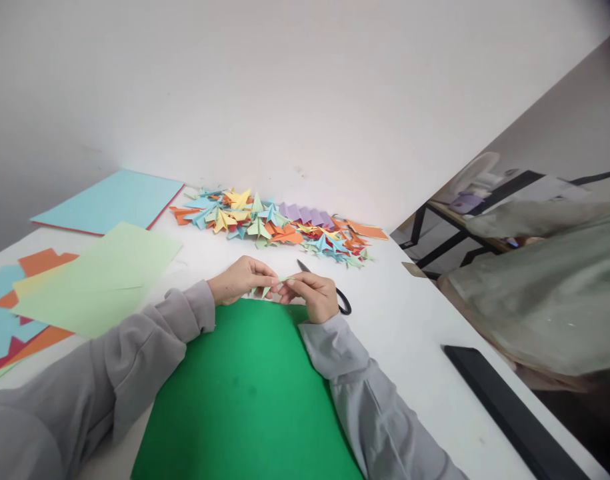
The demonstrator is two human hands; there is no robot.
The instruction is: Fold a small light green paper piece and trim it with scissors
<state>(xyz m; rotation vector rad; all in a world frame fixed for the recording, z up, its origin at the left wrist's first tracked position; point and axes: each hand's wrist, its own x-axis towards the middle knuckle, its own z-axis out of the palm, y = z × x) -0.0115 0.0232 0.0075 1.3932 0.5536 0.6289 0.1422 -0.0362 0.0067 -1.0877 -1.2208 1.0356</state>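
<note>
Between both hands is a small folded piece of light green paper (267, 291), held just above the far edge of a green sheet (255, 387). My left hand (245, 279) pinches its left side, fingers closed. From the right, my right hand (315, 293) grips the other end between thumb and fingers. The fingers cover much of the piece, so its full shape is hidden. Partly behind my right hand lies a pair of scissors (345, 302) with a black handle. Beyond the hands, a pile of small folded paper planes (259, 223) in several colours lies along the wall.
Light green sheets (99, 280) overlap coloured paper scraps (45, 262) at the left. Behind them lies a stack of light blue sheets (112, 200). A long black object (509, 413) rests near the table's right edge. Another person (539, 293) is beyond that edge, beside a desk (449, 217).
</note>
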